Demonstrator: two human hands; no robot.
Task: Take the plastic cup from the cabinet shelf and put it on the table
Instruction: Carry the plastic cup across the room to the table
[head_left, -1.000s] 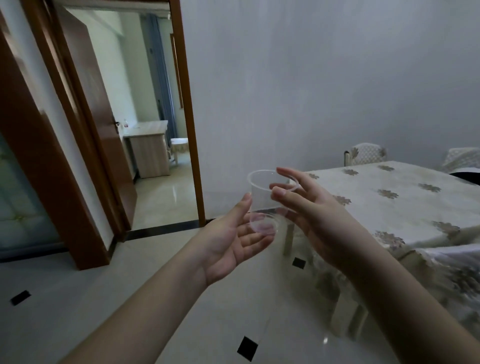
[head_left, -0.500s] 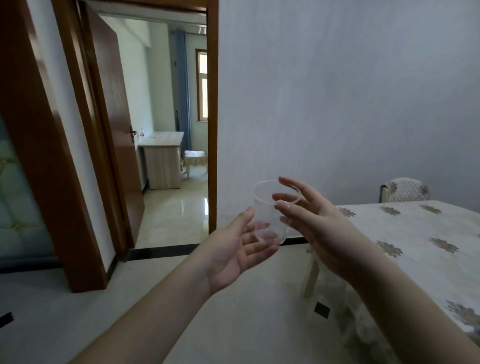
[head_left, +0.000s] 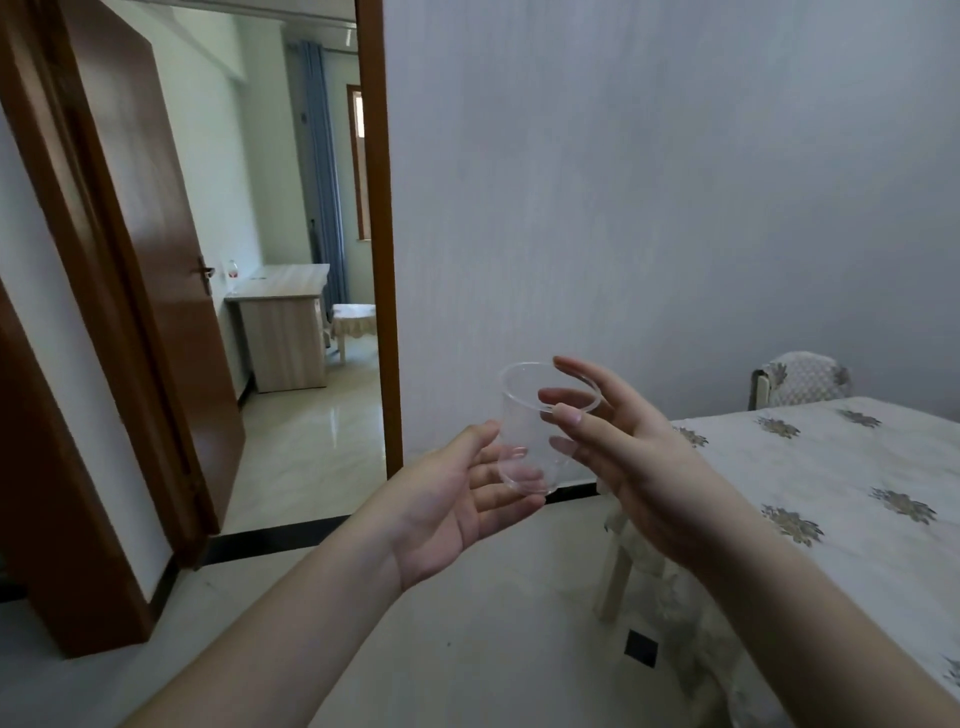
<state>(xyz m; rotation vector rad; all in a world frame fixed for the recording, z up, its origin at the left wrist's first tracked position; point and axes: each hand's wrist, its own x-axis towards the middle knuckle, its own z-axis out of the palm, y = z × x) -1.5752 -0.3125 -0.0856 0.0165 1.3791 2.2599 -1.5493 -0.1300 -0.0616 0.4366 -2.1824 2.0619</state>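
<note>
A clear plastic cup (head_left: 524, 415) is held upright in mid-air between both hands, above the floor. My right hand (head_left: 623, 457) grips it near the rim with thumb and fingers. My left hand (head_left: 457, 499) lies palm up under the cup's base, its fingers touching the bottom. The table (head_left: 831, 467), covered with a white cloth with floral motifs, stands to the right of the cup and lower. No cabinet is in view.
An open brown door (head_left: 156, 270) and its frame (head_left: 382, 234) lead to another room with a wooden desk (head_left: 283, 327). A covered chair (head_left: 800, 379) stands behind the table by the grey wall. Pale tiled floor (head_left: 467, 623) lies below my arms.
The view has tilted up and turned left, so the table sits further right and lower. Both hands keep the cup in the same grasp.
</note>
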